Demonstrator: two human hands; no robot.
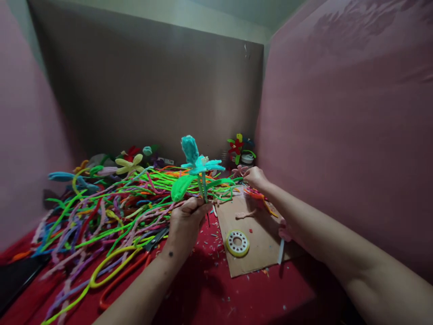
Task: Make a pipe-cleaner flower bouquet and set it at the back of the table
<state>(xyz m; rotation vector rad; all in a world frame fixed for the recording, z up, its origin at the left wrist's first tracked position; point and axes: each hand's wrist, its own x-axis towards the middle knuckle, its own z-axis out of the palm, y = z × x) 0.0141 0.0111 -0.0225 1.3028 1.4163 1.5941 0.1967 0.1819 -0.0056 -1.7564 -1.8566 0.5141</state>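
My left hand is closed around the stem of a pipe-cleaner flower, holding it upright over the table. The flower has turquoise petals, one of them standing tall, and green leaves on both sides. Farther out to the right, my right hand is stretched forward with its fingers pinched together. Beside those fingertips are a dusky pink pipe-cleaner flower and thin green strands; what they grip, if anything, I cannot make out.
A pile of coloured pipe cleaners covers the left, with scissors at its edge. A tape roll lies on a cardboard sheet. Finished flowers stand at the back. Scraps litter the red tablecloth.
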